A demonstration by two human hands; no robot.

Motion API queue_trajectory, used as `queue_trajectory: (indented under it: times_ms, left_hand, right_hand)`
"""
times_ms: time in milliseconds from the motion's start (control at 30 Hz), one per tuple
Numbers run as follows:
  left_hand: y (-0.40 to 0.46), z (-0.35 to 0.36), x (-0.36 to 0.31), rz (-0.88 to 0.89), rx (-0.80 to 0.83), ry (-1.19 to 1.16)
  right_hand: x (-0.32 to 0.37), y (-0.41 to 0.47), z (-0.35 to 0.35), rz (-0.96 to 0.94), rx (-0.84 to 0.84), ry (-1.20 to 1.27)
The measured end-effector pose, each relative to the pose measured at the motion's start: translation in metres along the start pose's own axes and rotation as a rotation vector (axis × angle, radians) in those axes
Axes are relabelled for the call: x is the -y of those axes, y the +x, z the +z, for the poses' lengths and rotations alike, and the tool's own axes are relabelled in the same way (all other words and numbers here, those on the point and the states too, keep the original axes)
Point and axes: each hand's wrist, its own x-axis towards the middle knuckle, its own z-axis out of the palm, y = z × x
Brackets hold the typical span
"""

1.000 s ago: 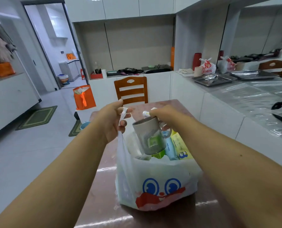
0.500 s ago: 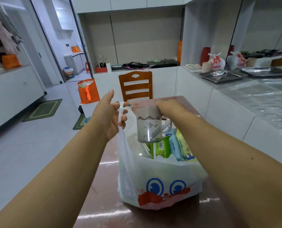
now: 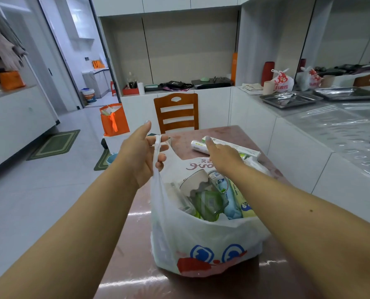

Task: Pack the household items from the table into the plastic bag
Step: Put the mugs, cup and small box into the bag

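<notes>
Reddish and glossy, the table (image 3: 201,285) carries the white plastic bag (image 3: 201,240) near its front edge, with a wooden chair (image 3: 176,113) at twelve o'clock beyond it. A second ago the right hand held the clear cup (image 3: 198,186) above the bag; now that cup lies tilted inside among the green and blue packets. The right hand (image 3: 223,155), fingers straight and holding nothing, reaches toward the long white box (image 3: 229,146) lying on the table at one o'clock from the bag. The left hand (image 3: 142,155) still pinches the bag's handle, lifting it open.
</notes>
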Motion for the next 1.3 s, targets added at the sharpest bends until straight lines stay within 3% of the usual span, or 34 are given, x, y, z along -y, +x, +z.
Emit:
queue_trajectory:
  times_ms: [133, 300, 467, 633, 1000, 1233, 1300]
  left_hand:
    - [0.004, -0.004, -0.001, 0.009, -0.052, 0.069]
    - [0.024, -0.024, -0.013, 0.061, -0.243, 0.211]
    - [0.063, -0.036, -0.025, 0.075, -0.326, 0.214]
    - [0.116, -0.028, -0.023, 0.013, -0.327, 0.278]
    - [0.255, -0.088, 0.004, -0.062, -0.566, 0.369]
    - [0.354, -0.176, 0.097, -0.221, -0.570, 0.649]
    - [0.355, -0.170, 0.100, -0.277, -0.567, 0.682]
  right_hand:
    - [0.004, 0.007, -0.005, 0.036, 0.207, 0.167]
    - [0.036, 0.031, -0.031, -0.035, 0.228, 0.389]
    - [0.056, 0.073, -0.070, -0.148, 0.232, 0.340]
    - [0.048, 0.130, -0.072, -0.098, 0.245, 0.264]
    - [0.055, 0.254, 0.042, -0.089, 0.573, 0.017]
    - [0.054, 0.285, 0.130, -0.120, 0.710, -0.083]
    - [0.053, 0.291, 0.147, -0.110, 0.722, -0.098]
